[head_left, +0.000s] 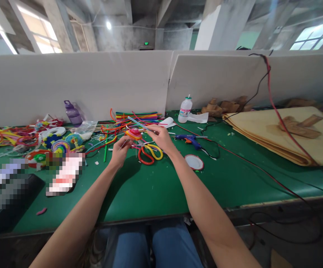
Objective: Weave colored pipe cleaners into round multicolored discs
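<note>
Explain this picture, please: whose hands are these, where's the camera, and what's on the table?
There is no machine here: one person works with two bare hands, filmed by a camera worn on the head, looking forward and down. The left hand appears to hold a small colorful coil; the right hand holds a pale blue strip. On the green table are scissors, a blue glue gun, a purple bottle and many colorful strips.

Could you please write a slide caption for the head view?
Right hand holding a blue stem, left hand at a colourful coil, near scissors on a green table.
</note>
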`<state>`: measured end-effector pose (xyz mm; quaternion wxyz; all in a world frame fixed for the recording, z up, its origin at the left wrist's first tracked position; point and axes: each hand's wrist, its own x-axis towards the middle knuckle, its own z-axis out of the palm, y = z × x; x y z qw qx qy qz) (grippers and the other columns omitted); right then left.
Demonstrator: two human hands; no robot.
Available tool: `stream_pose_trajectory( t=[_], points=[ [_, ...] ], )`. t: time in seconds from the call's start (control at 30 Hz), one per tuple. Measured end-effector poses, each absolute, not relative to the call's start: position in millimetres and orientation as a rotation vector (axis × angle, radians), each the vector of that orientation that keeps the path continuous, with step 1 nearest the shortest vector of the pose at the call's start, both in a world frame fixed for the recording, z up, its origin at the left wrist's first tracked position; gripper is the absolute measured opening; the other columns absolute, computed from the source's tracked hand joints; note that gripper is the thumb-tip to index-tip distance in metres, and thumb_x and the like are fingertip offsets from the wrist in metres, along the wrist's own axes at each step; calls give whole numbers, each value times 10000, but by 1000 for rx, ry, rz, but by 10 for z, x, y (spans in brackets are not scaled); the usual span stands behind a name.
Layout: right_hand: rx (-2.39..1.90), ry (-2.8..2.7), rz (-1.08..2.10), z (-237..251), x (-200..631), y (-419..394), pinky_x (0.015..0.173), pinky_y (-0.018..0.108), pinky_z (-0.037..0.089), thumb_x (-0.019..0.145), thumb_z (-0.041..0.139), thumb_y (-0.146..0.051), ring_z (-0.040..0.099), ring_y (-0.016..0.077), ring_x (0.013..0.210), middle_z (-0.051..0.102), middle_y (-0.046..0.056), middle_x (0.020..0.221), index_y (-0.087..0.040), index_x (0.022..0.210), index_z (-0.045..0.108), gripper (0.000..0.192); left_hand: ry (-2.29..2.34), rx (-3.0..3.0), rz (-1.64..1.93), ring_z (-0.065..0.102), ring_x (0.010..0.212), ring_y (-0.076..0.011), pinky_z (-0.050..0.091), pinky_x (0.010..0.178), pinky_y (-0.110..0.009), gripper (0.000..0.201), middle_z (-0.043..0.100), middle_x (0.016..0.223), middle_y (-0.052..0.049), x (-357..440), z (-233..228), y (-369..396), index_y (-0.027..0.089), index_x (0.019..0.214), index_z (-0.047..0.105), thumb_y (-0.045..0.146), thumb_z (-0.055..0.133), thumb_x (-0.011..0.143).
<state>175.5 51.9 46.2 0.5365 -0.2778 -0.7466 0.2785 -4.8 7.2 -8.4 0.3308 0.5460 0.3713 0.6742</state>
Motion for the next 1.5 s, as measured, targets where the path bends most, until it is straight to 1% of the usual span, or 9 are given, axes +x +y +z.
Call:
stream_pose_trajectory(
  t=[0.17, 0.3, 0.4, 0.5, 0.7, 0.93, 1.17, 1.27, 1.5],
  points=[
    [-671, -1781, 661, 507, 1759, 447, 771, 314, 482, 856, 580, -303, 648, 190, 804, 716, 74, 815, -153, 833, 757, 234, 1064, 1551, 1738, 603, 751, -170, 478, 696, -292, 131, 655, 827, -38, -61, -120, 113, 184, 773, 684, 292, 677, 700],
    [-645, -1836, 652, 490, 1748, 454, 760, 301, 479, 816, 626, -265, 642, 178, 820, 721, 69, 884, -175, 863, 760, 168, 1129, 1636, 1715, 593, 792, -185, 471, 735, -310, 101, 645, 833, -48, -88, -161, 141, 182, 753, 699, 257, 651, 705],
    [-665, -1850, 704, 469, 1747, 459, 786, 310, 481, 792, 659, -288, 654, 198, 870, 733, 67, 922, -179, 890, 761, 178, 1149, 1643, 1729, 592, 850, -201, 472, 764, -323, 169, 647, 891, -53, -109, -188, 152, 191, 855, 717, 255, 646, 716],
    [-689, -1886, 775, 480, 1765, 433, 756, 308, 476, 802, 657, -391, 654, 218, 870, 739, 62, 892, -171, 904, 766, 266, 1159, 1622, 1743, 586, 893, -209, 472, 778, -325, 231, 648, 954, -53, -123, -208, 162, 202, 935, 718, 258, 647, 723],
    [-710, -2007, 825, 533, 1795, 398, 682, 268, 437, 838, 578, -542, 622, 191, 826, 728, 57, 898, -164, 1056, 736, 464, 1189, 1516, 1854, 593, 890, -199, 473, 780, -311, 249, 659, 964, -41, -149, -227, 192, 209, 940, 707, 235, 646, 699],
    [-656, -1993, 833, 480, 1760, 438, 729, 286, 456, 848, 608, -403, 627, 176, 844, 724, 71, 910, -171, 922, 760, 287, 1142, 1479, 1917, 586, 836, -175, 471, 725, -283, 213, 643, 959, -49, -127, -171, 166, 196, 894, 699, 236, 653, 690],
    [-677, -1981, 945, 489, 1747, 390, 569, 266, 433, 813, 630, -373, 528, 121, 534, 585, -11, 536, -152, 826, 749, 251, 1193, 1530, 1899, 558, 735, -160, 442, 690, -274, 137, 658, 796, -38, -127, -98, 103, 177, 757, 695, 285, 614, 733],
    [-697, -2054, 917, 516, 1752, 362, 537, 243, 379, 842, 590, -389, 473, 98, 500, 537, -21, 495, -142, 732, 734, 306, 1219, 1495, 1922, 553, 724, -163, 424, 699, -277, 119, 639, 732, -21, -134, -124, 129, 179, 729, 679, 265, 597, 718],
    [-765, -2161, 922, 458, 1726, 386, 491, 228, 299, 804, 630, -366, 457, 94, 511, 557, -9, 517, -131, 736, 731, 264, 1238, 1403, 1903, 491, 653, -151, 380, 650, -270, 80, 557, 630, 11, -101, -143, 137, 186, 670, 607, 246, 556, 679]
  ],
)
